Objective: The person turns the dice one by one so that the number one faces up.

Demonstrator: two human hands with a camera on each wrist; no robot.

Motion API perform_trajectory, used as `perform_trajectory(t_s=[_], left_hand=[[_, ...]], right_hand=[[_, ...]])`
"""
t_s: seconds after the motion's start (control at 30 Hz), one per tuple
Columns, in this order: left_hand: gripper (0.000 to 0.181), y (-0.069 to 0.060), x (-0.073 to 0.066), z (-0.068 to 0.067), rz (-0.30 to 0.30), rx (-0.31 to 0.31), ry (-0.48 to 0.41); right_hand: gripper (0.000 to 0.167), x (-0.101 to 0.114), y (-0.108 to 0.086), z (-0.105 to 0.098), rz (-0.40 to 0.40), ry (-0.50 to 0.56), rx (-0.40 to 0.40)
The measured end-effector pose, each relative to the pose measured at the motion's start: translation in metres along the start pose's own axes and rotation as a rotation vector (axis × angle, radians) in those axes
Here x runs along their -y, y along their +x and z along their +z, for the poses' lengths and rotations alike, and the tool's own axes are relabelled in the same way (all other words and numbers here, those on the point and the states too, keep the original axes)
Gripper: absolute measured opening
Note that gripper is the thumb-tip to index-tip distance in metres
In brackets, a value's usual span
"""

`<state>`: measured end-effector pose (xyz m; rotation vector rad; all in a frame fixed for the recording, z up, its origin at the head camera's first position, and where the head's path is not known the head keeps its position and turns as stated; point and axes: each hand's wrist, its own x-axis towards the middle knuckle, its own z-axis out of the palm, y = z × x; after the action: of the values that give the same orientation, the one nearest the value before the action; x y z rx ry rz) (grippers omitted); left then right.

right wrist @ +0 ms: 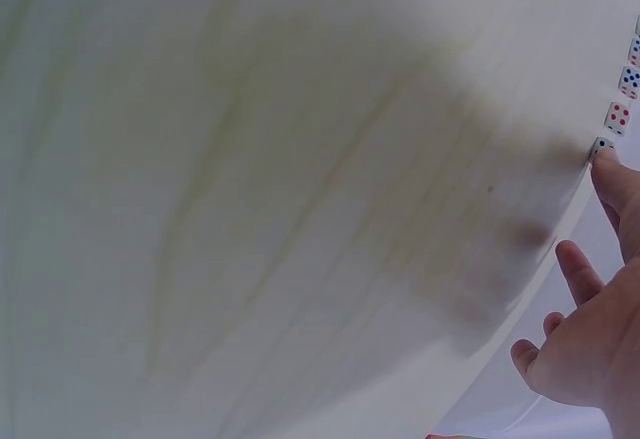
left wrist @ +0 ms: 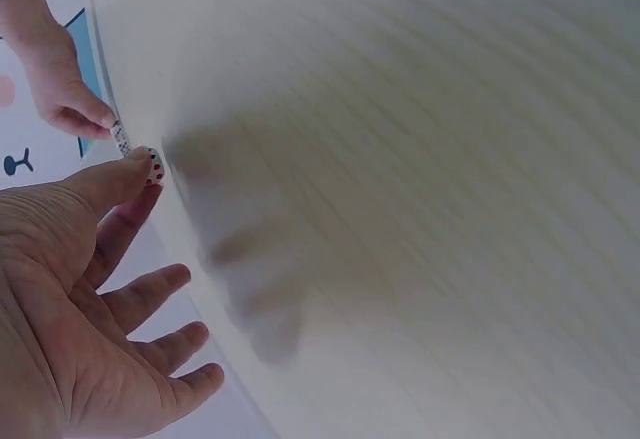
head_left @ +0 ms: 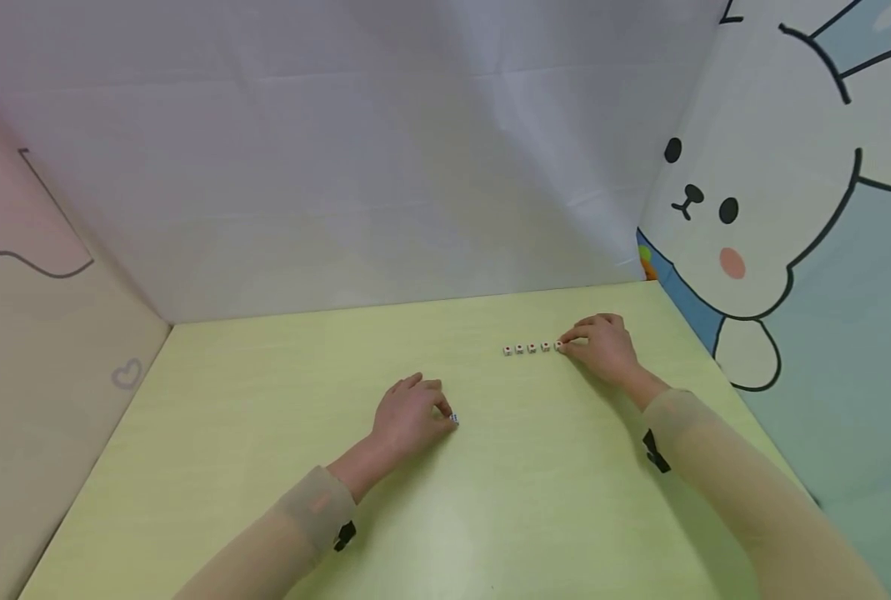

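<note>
Between thumb and forefinger, my left hand pinches a white die with red and blue pips, near the middle of the table. Farther back on the right, my right hand has its thumb and forefinger on the right-end die of a short row. The other dice of that row stand to its left with small gaps between them. In the right wrist view, the thumb covers part of the end die, and a die with red pips sits beside it.
The pale yellow table carries the row toward its back right. A white sheet wall rises behind the far edge. On the right stands a panel with a cartoon animal; a plain panel borders the left side.
</note>
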<state>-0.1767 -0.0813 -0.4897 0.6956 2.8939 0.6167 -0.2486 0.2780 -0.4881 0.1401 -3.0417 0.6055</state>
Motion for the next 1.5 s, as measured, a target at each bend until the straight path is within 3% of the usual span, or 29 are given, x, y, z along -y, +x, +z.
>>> perform_trajectory(t_s=[0.13, 0.43, 0.57, 0.67, 0.87, 0.97, 1.5], left_hand=[[0.012, 0.004, 0.005, -0.002, -0.002, -0.035, -0.131], [0.016, 0.007, 0.017, -0.005, -0.075, -0.134, -0.777], [0.020, 0.008, 0.015, -0.002, -0.102, -0.186, -0.905], [0.018, 0.012, 0.012, 0.002, -0.089, -0.206, -0.862], [0.014, 0.021, 0.011, 0.015, -0.100, -0.192, -0.591], [0.013, 0.023, 0.012, 0.019, -0.112, -0.180, -0.504], [0.014, 0.027, 0.016, 0.026, -0.077, -0.175, -0.323]], right_hand=[[0.024, 0.000, 0.000, 0.000, 0.008, 0.000, 0.004], [0.025, -0.003, -0.003, 0.002, 0.013, 0.006, 0.017], [0.025, -0.004, -0.004, 0.004, 0.019, 0.000, 0.020], [0.025, -0.005, -0.004, 0.005, 0.021, -0.006, 0.016], [0.025, -0.004, -0.004, 0.005, 0.020, 0.003, 0.013], [0.025, -0.003, -0.004, 0.005, 0.017, 0.007, 0.012], [0.025, 0.000, -0.002, 0.002, 0.014, 0.014, 0.002]])
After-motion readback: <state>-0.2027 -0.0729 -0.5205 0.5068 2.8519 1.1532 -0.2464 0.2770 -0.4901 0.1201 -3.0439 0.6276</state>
